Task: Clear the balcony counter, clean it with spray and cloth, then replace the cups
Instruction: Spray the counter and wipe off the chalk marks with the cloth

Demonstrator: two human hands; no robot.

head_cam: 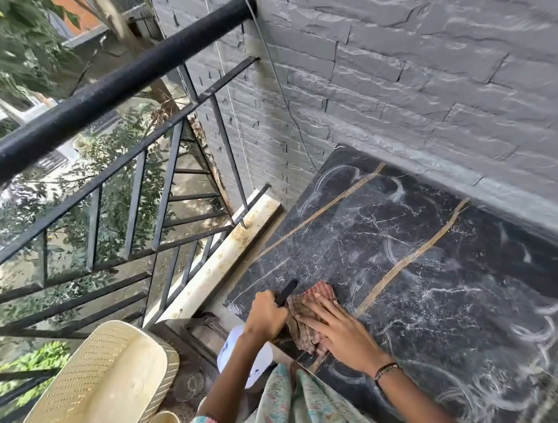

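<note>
The left hand [265, 315] is curled round the black neck of a spray bottle [245, 357], whose white body hangs below the fist, off the near edge of the counter [411, 279], with the dark nozzle poking up past the knuckles. Just to the right of that grip, touching it, the right hand [337, 329] lies flat with straight fingers on the checked cloth [312, 307], pressing it to the stone at the near left corner.

The step in hand looks to be the wipe. Pale curved smears spread out from the cloth to the right and far back toward the wall [433, 90], so the film is not yet lifted. To do it well, I judge the palm should stay flat, the strokes should overlap from the far edge back toward the body, and the cloth should be folded to a fresh face once it drags.

The slab carries no cups; none can be made out for certain. Left of the grip and lower stands a cream perforated basket [107, 376]; beyond it runs the black railing [117, 88].

Small blue marks show on the bottle, but no writing is legible anywhere.
</note>
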